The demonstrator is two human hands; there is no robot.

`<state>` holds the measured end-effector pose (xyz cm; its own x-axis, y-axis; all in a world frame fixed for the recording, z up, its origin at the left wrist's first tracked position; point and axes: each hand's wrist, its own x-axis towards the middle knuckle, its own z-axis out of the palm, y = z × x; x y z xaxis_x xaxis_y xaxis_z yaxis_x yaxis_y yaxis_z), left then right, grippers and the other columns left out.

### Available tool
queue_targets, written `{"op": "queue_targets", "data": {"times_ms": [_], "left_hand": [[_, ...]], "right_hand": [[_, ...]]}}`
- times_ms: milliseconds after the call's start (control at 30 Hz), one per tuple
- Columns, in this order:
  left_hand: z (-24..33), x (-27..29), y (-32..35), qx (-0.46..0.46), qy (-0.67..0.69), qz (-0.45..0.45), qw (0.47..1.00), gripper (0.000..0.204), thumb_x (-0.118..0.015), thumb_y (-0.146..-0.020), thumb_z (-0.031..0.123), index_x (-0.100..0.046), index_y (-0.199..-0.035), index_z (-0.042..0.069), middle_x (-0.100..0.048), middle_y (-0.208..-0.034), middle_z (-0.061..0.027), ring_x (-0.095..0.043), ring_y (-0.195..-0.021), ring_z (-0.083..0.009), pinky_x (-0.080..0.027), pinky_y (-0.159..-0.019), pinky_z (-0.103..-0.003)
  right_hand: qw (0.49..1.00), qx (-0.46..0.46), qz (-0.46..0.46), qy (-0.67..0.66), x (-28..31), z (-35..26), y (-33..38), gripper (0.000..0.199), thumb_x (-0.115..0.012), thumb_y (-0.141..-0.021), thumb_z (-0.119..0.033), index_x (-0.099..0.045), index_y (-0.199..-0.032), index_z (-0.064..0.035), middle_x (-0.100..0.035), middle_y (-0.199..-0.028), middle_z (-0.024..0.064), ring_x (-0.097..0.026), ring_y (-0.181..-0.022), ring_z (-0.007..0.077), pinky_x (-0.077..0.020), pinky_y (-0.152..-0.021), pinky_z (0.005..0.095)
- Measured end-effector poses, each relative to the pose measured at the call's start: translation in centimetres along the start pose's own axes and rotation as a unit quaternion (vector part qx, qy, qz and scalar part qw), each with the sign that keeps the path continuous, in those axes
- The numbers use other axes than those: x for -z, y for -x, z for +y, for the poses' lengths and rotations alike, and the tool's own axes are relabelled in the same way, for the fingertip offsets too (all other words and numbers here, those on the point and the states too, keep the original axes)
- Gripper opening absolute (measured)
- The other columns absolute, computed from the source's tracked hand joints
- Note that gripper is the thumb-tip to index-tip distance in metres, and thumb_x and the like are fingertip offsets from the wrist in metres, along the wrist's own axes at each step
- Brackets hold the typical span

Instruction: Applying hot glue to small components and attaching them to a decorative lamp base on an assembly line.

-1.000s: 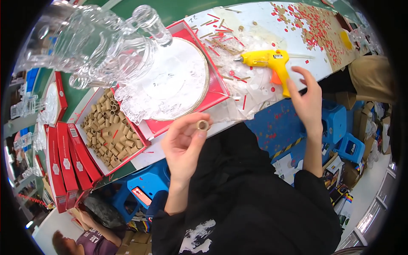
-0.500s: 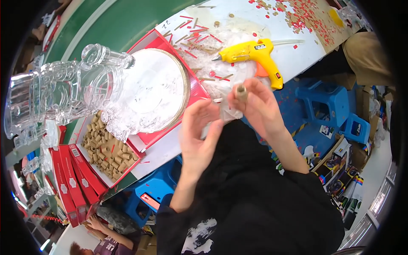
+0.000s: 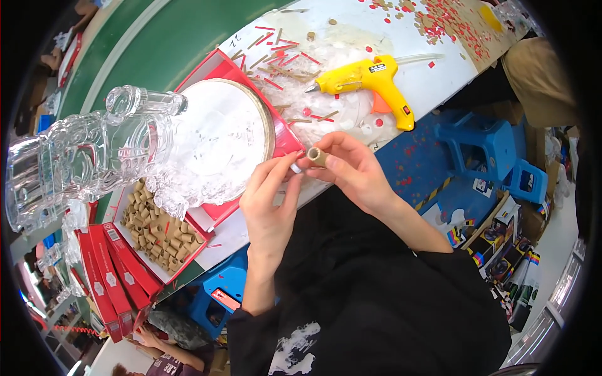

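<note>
In front of my chest, my right hand [image 3: 359, 178] pinches a short brown cardboard tube [image 3: 318, 156], its hollow end facing up and left. My left hand [image 3: 269, 197] meets it, thumb and fingers closed on a small white piece [image 3: 296, 168] beside the tube; its kind is too small to make out. Just past my hands lies a yellow glue gun [image 3: 367, 78] on the white table, nozzle toward the left. A shallow red box tray [image 3: 188, 229] at the left holds many similar cardboard tubes [image 3: 150, 232].
Thin red and brown strips [image 3: 282, 56] are strewn over the table [image 3: 407, 84], with small red and brown discs [image 3: 445, 28] at its far end. Clear plastic wrap and a white round [image 3: 219, 131] fill another red box. Blue stools [image 3: 480, 147] stand right; a co-worker sits lower left.
Both hands have come together and shifted left; my left fingers have closed from a loose curl into a pinch. The tube has moved left and slightly down.
</note>
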<state>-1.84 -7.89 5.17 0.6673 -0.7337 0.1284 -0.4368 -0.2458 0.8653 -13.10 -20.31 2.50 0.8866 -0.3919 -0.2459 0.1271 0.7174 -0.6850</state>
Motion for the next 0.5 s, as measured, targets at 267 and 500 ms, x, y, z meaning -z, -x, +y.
{"op": "queue_targets", "data": {"times_ms": [267,500], "left_hand": [[-1.2,0.5,0.7,-0.006,0.002,0.049,0.999,0.032,-0.068,-0.076,-0.007,-0.064,-0.106,0.0,-0.064,-0.091,-0.0116,-0.064,-0.078,-0.0224,-0.051,-0.072,-0.031],[-2.3,0.4,1.1,-0.019,0.019,0.06,0.998,0.03,-0.072,-0.073,-0.006,-0.064,-0.101,0.001,-0.067,-0.089,-0.0116,-0.066,-0.08,-0.0226,-0.051,-0.071,-0.03]], "right_hand": [[0.988,0.085,-0.036,0.124,0.5,-0.3,-1.6,0.024,-0.058,-0.088,0.001,-0.05,-0.11,-0.0011,-0.055,-0.107,0.0081,-0.059,-0.101,0.0168,-0.0508,-0.088,0.031],[0.96,0.114,-0.043,0.252,0.0,-0.8,-1.8,0.031,-0.059,-0.081,0.012,-0.05,-0.108,0.0006,-0.053,-0.108,0.0085,-0.059,-0.099,0.0153,-0.0505,-0.086,0.0294]]}}
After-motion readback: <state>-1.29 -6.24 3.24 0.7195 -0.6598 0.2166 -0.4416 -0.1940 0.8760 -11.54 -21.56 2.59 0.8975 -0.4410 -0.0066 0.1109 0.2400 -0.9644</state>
